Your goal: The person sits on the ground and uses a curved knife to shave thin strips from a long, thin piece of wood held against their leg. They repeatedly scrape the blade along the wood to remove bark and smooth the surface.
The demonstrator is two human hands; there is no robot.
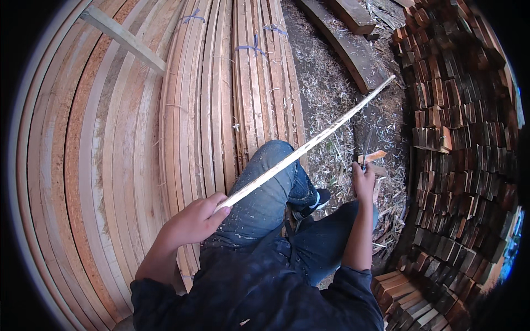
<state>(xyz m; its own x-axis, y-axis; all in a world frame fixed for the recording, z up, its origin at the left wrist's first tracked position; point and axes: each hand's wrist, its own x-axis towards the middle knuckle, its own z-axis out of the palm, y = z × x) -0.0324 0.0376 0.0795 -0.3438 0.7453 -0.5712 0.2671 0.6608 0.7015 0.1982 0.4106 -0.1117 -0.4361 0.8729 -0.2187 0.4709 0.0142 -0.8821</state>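
My left hand [205, 218] is closed round the near end of a long pale wooden stick [309, 144]. The stick slants up to the right across my bent knee, its far end over the littered ground. In my right hand [363, 181], held beside my other leg, is a knife [367, 146] with its narrow blade pointing up and away. The blade is apart from the stick. Just behind that hand lies an orange-brown wood piece [375, 156]; I cannot tell whether the knife touches it.
Bundles of long wooden strips [254, 94] tied with purple cord lie ahead, beside wide planks [110, 165] at left. A wall of stacked wood pieces [452, 149] rises at right. Dark beams [345, 49] rest on ground strewn with shavings [331, 94].
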